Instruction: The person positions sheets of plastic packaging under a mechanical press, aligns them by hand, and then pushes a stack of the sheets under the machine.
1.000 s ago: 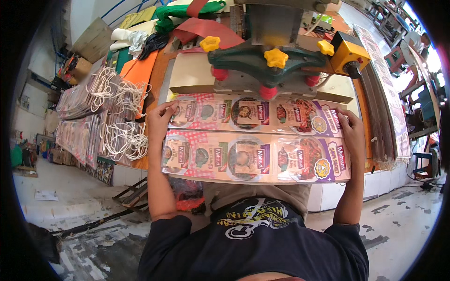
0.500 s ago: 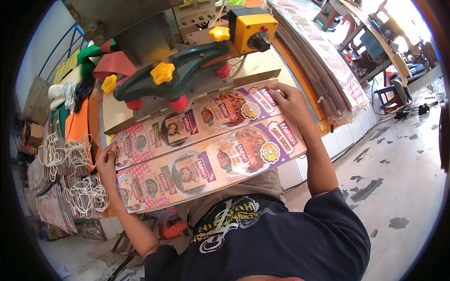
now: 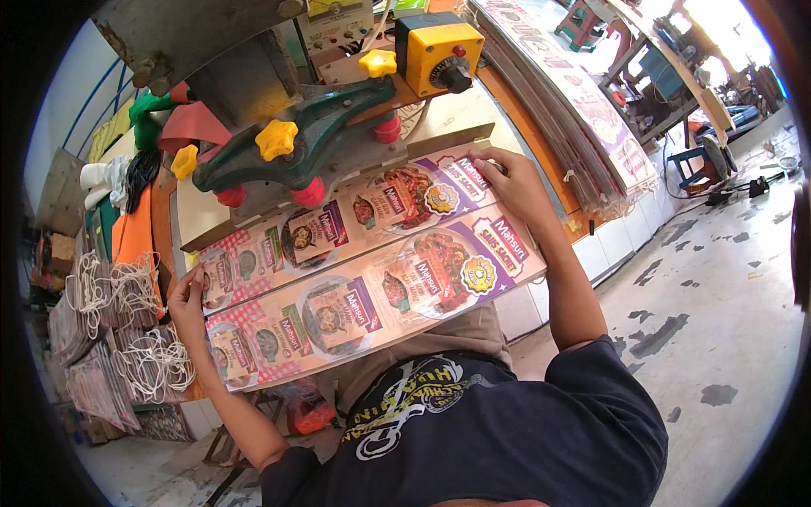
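Two long printed strips [image 3: 346,325] with food pictures and purple ends lie side by side before me, the near one over my lap. A thin dark line parts them. My left hand [image 3: 187,311] pinches the left end of the far printed strip [image 3: 359,207], thumb on top. At its right end, my right hand [image 3: 517,182] has its fingers curled over the far corner. The far strip lies close to a metal guide bar [image 3: 452,142]. Above it stands a dark green clamp frame [image 3: 325,135] with yellow star knobs [image 3: 276,140] and red feet [image 3: 309,193].
A yellow control box [image 3: 439,55] with a black dial sits behind the clamp. Stacked printed sheets [image 3: 583,93] lie at the far right. Bundles with white cord [image 3: 156,363] are piled at left, beside cloths [image 3: 182,127]. Worn floor [image 3: 676,338] extends to the right.
The whole view has shifted slightly, with the machine a little further left in it. Both hands keep their places at the ends of the far strip.
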{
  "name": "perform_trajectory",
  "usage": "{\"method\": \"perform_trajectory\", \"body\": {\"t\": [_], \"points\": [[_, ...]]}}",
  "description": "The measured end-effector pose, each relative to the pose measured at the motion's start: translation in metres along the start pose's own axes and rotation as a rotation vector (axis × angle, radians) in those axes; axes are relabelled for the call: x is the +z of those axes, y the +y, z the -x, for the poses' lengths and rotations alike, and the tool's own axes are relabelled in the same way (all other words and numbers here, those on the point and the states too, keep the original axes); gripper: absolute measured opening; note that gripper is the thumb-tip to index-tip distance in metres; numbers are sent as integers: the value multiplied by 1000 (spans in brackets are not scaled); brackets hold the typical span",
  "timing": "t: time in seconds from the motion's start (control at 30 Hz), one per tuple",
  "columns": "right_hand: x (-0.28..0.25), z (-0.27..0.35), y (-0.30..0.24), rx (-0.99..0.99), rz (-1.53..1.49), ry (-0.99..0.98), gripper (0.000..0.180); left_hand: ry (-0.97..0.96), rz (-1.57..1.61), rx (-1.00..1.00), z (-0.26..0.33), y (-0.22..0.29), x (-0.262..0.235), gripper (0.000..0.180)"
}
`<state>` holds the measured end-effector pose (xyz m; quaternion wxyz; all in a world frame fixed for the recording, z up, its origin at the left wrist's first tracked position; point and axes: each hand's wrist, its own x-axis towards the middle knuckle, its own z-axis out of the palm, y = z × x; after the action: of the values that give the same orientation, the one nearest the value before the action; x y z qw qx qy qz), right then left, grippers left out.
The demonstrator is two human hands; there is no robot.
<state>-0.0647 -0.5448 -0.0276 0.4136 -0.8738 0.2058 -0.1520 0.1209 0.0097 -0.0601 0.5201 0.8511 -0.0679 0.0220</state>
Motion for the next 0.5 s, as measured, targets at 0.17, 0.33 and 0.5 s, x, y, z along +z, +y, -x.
{"method": "perform_trajectory", "body": {"t": [0.17,0.33,0.5], "points": [[0,-1,2,-30,35,-11,29,-26,0,17,-2,-7,-5,36],[1,-2,4,-43,42,2,28,-14,-5,1,2,5,1,36],[3,-2,6,-34,-4,16,28,-25,-30,-41,2,10,0,34]]}}
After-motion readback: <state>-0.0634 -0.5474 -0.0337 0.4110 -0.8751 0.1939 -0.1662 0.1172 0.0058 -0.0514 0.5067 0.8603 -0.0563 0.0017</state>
